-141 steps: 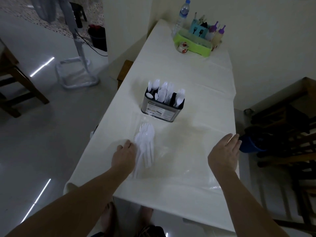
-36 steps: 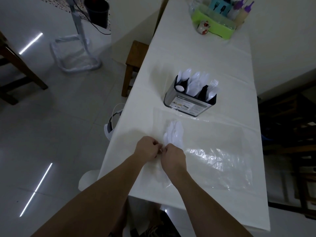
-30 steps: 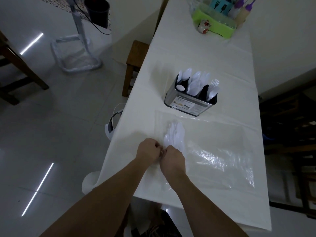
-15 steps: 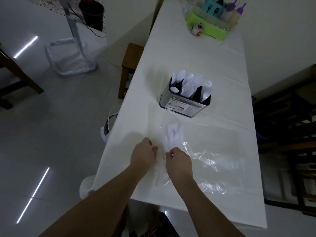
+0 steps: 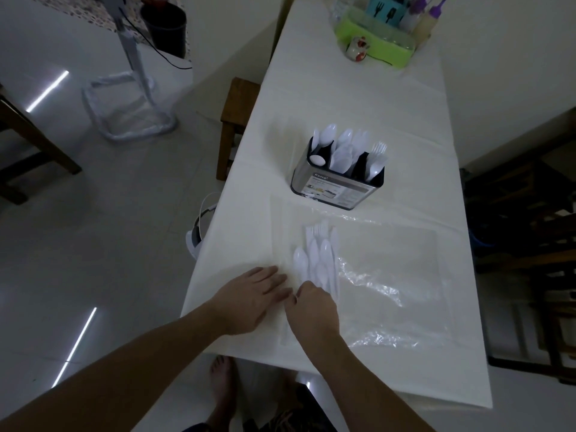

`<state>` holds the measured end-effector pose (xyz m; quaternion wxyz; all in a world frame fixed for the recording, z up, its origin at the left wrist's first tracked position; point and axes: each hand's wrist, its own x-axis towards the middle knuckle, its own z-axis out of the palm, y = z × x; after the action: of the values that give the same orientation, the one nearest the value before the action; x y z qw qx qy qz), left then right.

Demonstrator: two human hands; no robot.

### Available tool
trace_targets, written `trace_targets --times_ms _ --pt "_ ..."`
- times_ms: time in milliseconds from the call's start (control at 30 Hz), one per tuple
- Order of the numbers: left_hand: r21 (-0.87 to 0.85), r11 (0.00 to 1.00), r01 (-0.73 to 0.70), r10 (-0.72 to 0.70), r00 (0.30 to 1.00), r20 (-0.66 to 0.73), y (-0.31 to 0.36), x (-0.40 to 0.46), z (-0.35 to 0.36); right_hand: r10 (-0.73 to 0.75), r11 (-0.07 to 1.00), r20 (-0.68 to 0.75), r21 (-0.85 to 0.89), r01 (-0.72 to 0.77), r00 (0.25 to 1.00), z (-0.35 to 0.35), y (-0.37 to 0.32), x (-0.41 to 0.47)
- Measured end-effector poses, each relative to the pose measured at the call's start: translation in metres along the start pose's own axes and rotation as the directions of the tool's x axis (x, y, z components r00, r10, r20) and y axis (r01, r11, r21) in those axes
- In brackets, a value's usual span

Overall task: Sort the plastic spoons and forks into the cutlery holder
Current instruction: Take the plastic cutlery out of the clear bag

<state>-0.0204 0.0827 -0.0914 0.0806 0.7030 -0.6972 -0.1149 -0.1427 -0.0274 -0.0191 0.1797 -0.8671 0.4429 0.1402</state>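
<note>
A bundle of white plastic spoons and forks [image 5: 318, 254] lies on the white table [image 5: 358, 98], at the left end of a clear plastic bag [image 5: 392, 275]. My right hand [image 5: 313, 310] has its fingers curled over the bundle's handle ends. My left hand [image 5: 254, 294] lies flat beside it with straight fingers, resting on the table at the bag's left edge. Farther back stands the metal cutlery holder [image 5: 333, 187], with white spoons in its left and middle slots and forks in the right one.
A green tray [image 5: 378, 46] with bottles and a small cup sits at the table's far end. A wooden stool [image 5: 238, 98] stands left of the table, dark chairs to the right. A fan stand [image 5: 134, 88] and a bucket are on the floor.
My left hand has let go of the bag and now lies open and flat. My right hand has shifted onto the handle ends of the bundle. The camera has moved a little closer.
</note>
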Motion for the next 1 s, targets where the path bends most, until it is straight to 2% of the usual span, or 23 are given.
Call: trace_targets --times_ms 67,133,367,767,1000 --pt "0.028 0.999 -0.043 0.041 0.996 0.077 -0.004 -0.004 0.000 0.030 0.999 0.042 -0.030 -0.029 0.999 0.004 0.003 -0.008" --pt "0.029 0.997 -0.071 0.068 0.994 0.088 -0.004 -0.006 0.002 0.047 0.998 0.060 -0.034 -0.045 0.997 0.006 0.005 -0.014" --pt "0.065 0.994 -0.086 0.087 0.996 -0.017 0.003 -0.007 0.008 0.033 0.999 -0.027 0.019 -0.033 0.999 0.003 0.008 -0.021" --pt "0.095 0.992 -0.081 0.074 0.995 0.067 0.002 -0.006 0.010 0.080 0.994 -0.219 0.096 -0.060 0.972 -0.021 0.042 -0.041" --pt "0.043 0.999 -0.019 0.017 0.998 0.067 0.008 -0.005 0.006 0.098 0.984 -0.215 0.165 -0.063 0.972 -0.027 0.048 -0.046"
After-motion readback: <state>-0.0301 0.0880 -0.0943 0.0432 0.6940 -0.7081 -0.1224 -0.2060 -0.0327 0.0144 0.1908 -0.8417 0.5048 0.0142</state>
